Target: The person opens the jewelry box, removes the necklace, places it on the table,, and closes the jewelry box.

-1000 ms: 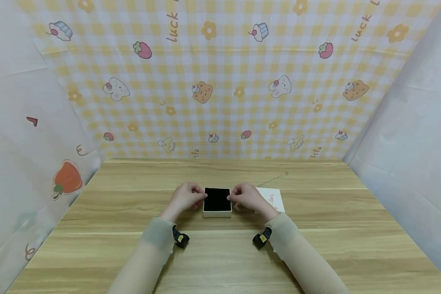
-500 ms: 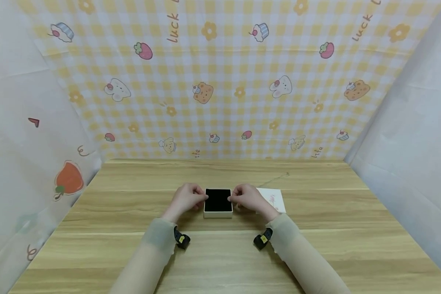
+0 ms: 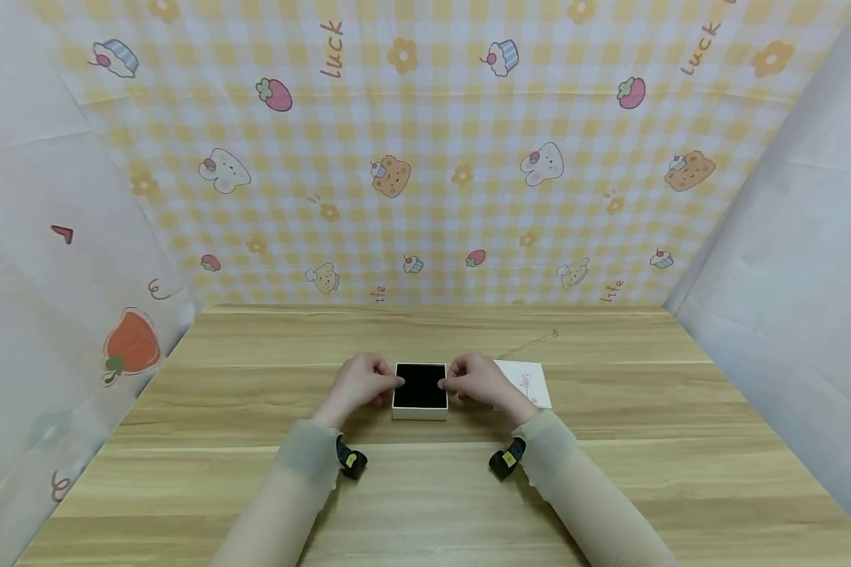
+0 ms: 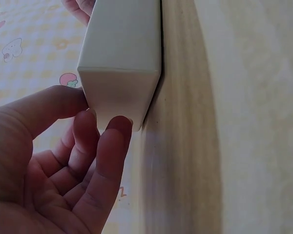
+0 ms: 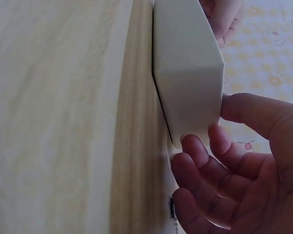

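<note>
A small square white box with a black pad filling its inside sits on the table in the head view. My left hand is at its left side, thumb over the rim at the pad's edge, fingertips against the outer wall in the left wrist view. On the opposite side my right hand holds it likewise, its thumb tip at the pad's right edge. In the right wrist view, the index and middle fingertips are at the box wall, while the other fingers curl loosely below.
Partly behind my right wrist lies a white square lid with a pink flower print. A thin chain stretches over the wooden table from the lid toward the back right. A checked cloth hangs behind the table.
My left thumb reaches slightly further over the black pad, which now lies more evenly inside the rim. Both hands otherwise stay in place at the box.
</note>
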Demonstrator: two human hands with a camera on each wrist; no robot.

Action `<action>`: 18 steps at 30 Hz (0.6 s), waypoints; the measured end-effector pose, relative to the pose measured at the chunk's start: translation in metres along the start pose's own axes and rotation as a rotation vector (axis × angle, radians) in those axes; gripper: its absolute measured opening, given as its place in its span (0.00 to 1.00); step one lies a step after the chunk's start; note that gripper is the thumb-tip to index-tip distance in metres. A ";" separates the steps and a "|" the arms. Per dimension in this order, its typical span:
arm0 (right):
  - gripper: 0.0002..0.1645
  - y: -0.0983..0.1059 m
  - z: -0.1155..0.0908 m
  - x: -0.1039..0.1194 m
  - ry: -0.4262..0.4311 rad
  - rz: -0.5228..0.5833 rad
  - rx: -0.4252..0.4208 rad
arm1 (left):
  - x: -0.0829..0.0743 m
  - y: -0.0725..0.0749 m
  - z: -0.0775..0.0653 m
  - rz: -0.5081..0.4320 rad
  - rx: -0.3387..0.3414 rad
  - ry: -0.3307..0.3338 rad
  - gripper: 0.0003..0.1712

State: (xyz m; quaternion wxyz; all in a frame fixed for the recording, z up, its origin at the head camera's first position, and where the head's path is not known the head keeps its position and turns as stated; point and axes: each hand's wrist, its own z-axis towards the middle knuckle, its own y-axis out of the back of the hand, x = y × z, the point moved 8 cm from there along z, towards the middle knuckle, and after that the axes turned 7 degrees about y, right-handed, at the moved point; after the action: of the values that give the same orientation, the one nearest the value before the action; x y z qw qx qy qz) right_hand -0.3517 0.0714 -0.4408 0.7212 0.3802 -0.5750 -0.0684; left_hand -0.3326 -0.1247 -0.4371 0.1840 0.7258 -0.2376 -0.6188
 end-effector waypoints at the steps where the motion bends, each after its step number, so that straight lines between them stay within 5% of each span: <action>1: 0.12 0.000 0.000 0.000 0.001 0.001 0.003 | 0.000 0.000 0.000 0.007 -0.001 0.001 0.12; 18: 0.14 0.002 0.005 0.002 0.004 -0.089 0.011 | -0.001 -0.004 -0.001 0.048 -0.001 -0.016 0.15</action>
State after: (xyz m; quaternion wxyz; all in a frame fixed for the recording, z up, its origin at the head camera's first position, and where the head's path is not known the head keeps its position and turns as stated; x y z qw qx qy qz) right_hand -0.3560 0.0697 -0.4372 0.7167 0.4094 -0.5562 -0.0967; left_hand -0.3312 -0.1206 -0.4382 0.1972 0.7148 -0.2562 -0.6201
